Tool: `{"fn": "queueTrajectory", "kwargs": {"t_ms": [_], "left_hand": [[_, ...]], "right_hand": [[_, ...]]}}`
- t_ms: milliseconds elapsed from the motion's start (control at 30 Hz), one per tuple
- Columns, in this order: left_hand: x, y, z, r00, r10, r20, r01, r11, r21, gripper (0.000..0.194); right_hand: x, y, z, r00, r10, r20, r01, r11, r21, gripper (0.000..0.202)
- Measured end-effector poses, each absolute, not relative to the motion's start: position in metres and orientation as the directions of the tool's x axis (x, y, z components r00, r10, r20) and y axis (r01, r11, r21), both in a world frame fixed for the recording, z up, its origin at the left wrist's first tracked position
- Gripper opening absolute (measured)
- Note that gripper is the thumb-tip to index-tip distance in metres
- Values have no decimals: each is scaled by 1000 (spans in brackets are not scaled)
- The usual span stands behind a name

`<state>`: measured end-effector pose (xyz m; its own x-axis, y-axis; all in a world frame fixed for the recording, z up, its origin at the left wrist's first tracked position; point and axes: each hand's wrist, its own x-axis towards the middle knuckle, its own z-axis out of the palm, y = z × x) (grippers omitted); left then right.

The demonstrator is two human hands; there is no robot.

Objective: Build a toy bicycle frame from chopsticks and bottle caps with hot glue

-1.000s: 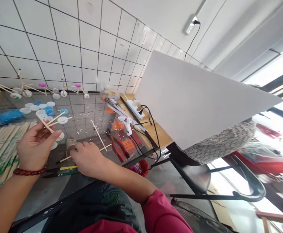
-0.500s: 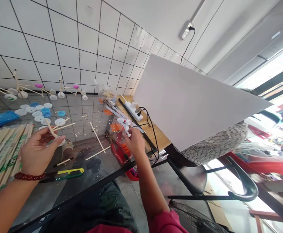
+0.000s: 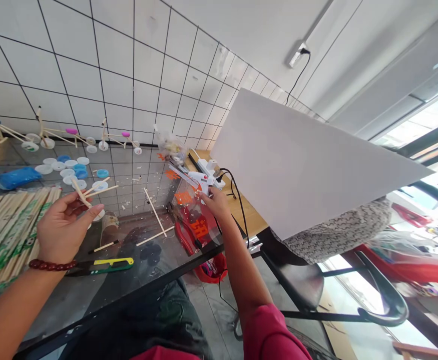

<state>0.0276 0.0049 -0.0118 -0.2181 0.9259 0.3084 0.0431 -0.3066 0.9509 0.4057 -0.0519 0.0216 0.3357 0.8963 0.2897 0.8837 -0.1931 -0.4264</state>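
Note:
My left hand [image 3: 63, 227], with a dark red bead bracelet at its wrist, pinches a small frame of joined wooden sticks [image 3: 79, 191] above the glass table. My right hand [image 3: 217, 205] is closed around the handle of a white hot glue gun [image 3: 198, 176] near the table's right end, just short of a white power strip [image 3: 210, 172]. Below the left hand lie thread snips [image 3: 113, 264] with yellow and green handles and a short dark-tipped stick [image 3: 106, 247]. Two loose sticks [image 3: 154, 212] meet at an angle between the hands.
Little stick-and-cap models [image 3: 108, 137] stand along the tiled wall. White and blue bottle caps [image 3: 68, 172], a blue packet [image 3: 16, 177] and bundled sticks [image 3: 12, 235] lie left. Red-handled pliers [image 3: 183, 232] lie right of centre. A large white board [image 3: 305, 160] and black chair [image 3: 297, 280] are at right.
My right hand has moved the glue gun slightly away from me, towards the power strip. Its cord now hangs below the table edge. The left hand keeps hold of the stick frame.

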Motion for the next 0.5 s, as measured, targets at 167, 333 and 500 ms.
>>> {"fn": "queueTrajectory", "kwargs": {"t_ms": [167,333,500], "left_hand": [[27,7,-15,-223,933,282,-4,-290,957,51],[24,8,-7,-277,919,279,-50,-304,951,51],[24,8,13,-436,863,254,-159,-352,922,45]], "right_hand": [[397,-47,15,290,926,240,925,-206,-320,21],[387,-48,5,290,935,206,922,-215,-320,22],[385,-70,21,299,894,332,926,-188,-328,35]]}}
